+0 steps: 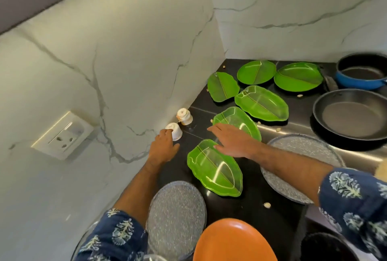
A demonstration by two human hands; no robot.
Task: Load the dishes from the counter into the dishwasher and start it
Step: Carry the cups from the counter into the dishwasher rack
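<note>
Left hand (164, 145) curled round an upturned cup (174, 131) on the dark tabletop (254, 199), by the wall. Second cup (184, 116) just beyond it. Right hand (230, 138) spread flat, fingers straight, above two green plates (215, 169), thumb touching the nearer.

I see bright green leaf plates (261, 103), a grey speckled plate (176, 216), an orange plate (234, 242), a blue pot (361, 71), white marble walls (117, 55), navy floral sleeves (356, 193).
</note>
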